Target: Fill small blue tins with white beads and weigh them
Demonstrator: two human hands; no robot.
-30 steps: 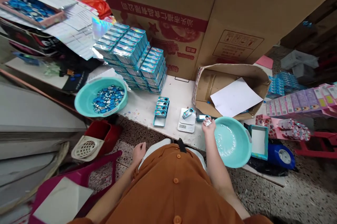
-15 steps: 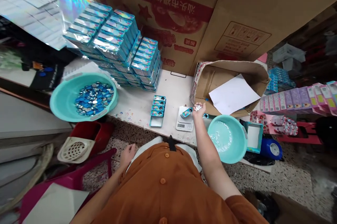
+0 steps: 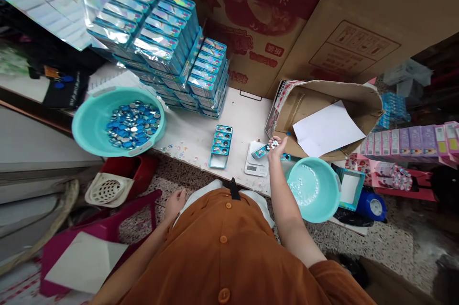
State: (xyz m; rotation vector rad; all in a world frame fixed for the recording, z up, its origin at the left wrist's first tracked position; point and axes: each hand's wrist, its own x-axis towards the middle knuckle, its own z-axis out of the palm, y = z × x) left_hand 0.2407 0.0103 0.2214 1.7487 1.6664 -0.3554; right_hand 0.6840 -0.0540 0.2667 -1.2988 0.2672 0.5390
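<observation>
My right hand (image 3: 278, 150) is palm up with a small heap of white pellets (image 3: 274, 143) in its cupped fingers. It hovers at the right edge of a white digital scale (image 3: 252, 165). A small blue tin (image 3: 259, 152) lies tilted on the scale, its right end by my fingers. Left of the scale, several blue tins (image 3: 221, 142) form a row in an open box. More white pellets are scattered in a turquoise basin (image 3: 335, 200) beside my right forearm. My left hand (image 3: 175, 203) hangs loosely by my waist, holding nothing, its fingers slightly bent.
A second turquoise basin (image 3: 84, 133) holds blue and silver discs (image 3: 134, 125). Wrapped stacks of blue tins (image 3: 161, 32) stand at the back left. Behind the scale, a cut cardboard box (image 3: 283, 99) holds a white sheet (image 3: 328, 130). Large cartons (image 3: 251, 23) wall off the back.
My right hand has turned and its fingers now reach left over the end of the tin on the scale, with the pellets still in it. The view has shifted slightly.
</observation>
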